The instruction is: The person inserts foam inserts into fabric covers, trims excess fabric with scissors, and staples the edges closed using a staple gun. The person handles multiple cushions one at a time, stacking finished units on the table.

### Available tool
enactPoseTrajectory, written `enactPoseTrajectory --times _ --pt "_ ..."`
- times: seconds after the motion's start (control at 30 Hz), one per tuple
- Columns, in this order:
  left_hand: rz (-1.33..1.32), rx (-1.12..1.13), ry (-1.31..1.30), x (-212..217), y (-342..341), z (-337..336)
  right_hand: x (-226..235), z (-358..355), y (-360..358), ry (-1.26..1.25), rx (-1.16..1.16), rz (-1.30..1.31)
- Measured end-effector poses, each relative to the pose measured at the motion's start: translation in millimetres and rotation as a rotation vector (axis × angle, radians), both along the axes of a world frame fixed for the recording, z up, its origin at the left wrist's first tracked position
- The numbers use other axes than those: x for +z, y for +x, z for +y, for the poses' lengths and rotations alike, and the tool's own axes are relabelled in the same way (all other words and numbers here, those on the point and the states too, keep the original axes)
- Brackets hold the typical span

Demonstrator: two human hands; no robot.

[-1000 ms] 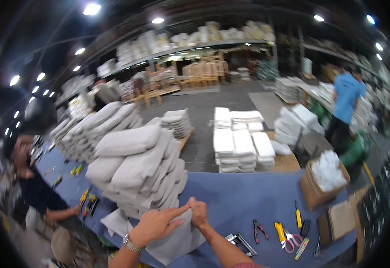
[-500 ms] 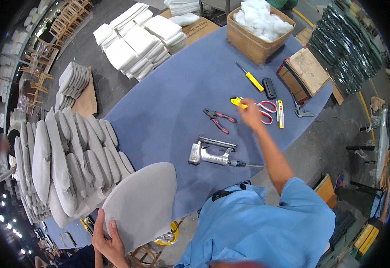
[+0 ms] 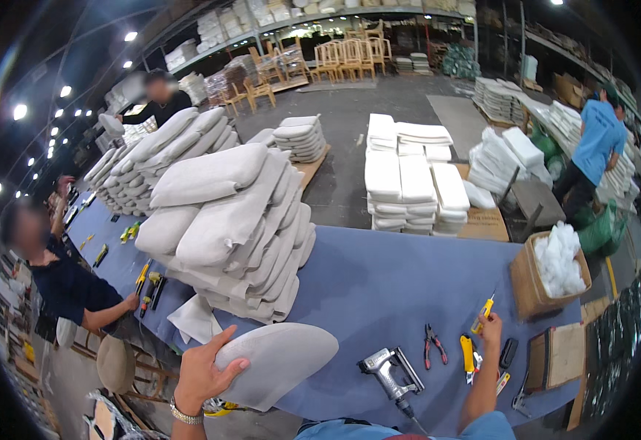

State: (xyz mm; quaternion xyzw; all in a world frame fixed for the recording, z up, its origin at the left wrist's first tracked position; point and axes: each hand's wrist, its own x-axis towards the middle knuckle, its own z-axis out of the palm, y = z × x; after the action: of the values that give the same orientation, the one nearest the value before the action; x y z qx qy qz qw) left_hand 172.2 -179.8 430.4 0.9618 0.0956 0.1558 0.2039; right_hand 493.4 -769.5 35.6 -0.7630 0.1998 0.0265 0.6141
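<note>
My left hand (image 3: 207,372) grips a grey fabric-covered seat pad (image 3: 284,363) by its left edge, thumb on top, and holds it tilted over the table's near edge. On the right, my right hand (image 3: 490,327) is closed around the lower end of a yellow-handled screwdriver (image 3: 485,311), its shaft pointing away from me. Nearest to that hand lie a yellow cutter (image 3: 468,355) and a black case (image 3: 509,353). My forearm partly hides the tools beside it. Black-and-red pliers (image 3: 433,346) and a silver staple gun (image 3: 388,372) with a hose lie left of my right forearm.
Grey pads form a tall stack (image 3: 225,227) on the blue table (image 3: 379,271). A carton of white stuffing (image 3: 529,282) and a wooden box (image 3: 564,352) stand right. White foam pads (image 3: 401,180) are piled beyond. A person (image 3: 71,279) works at the left; others stand farther off.
My right hand has gone from the yellow cutter to the screwdriver and now grips it. My left hand still holds the seat pad. The view has swung up and left.
</note>
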Motion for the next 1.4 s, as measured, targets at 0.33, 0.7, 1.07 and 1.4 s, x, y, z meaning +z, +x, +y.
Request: enactPoseTrajectory --times 0.33,0.7,1.07,1.4 --pt "0.182 -0.072 -0.098 14.2 -6.7 -16.7 250.3 295.3 -66.5 1.074 0.513 -0.353" --pt "0.088 -0.067 -0.008 -5.3 -47.6 -11.5 441.5 325.6 -122.9 0.971 0.987 -0.806" --pt "0.106 -0.025 -0.053 -6.6 -70.8 -11.9 418.7 412.7 -182.7 0.656 1.265 -0.809" --pt "0.139 0.220 0.039 -4.9 -34.7 -1.4 339.4 412.7 -150.8 0.447 0.904 -0.728"
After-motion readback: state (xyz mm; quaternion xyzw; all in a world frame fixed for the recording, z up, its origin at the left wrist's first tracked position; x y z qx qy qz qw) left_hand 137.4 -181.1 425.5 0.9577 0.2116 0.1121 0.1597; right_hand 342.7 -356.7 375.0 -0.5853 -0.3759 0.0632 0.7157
